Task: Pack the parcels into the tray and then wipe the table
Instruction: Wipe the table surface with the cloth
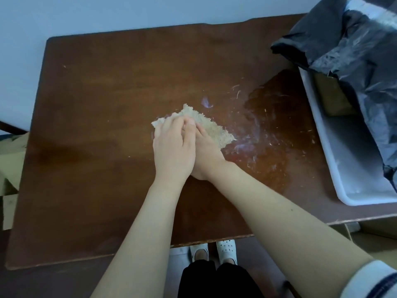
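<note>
A beige fuzzy cloth (211,127) lies flat on the brown wooden table (103,100) near its middle. My right hand (207,151) presses down on the cloth, and my left hand (174,147) lies on top of my right hand, also touching the cloth's left part. A white tray (335,160) stands at the table's right edge. It holds a brown cardboard parcel (332,95) and dark grey plastic-wrapped parcels (354,52) piled high over its far end.
A wet, streaked patch with light scratches (270,125) spreads on the table between the cloth and the tray. Cardboard (10,162) sits on the floor at the left. My white shoes (214,250) show below the table's front edge.
</note>
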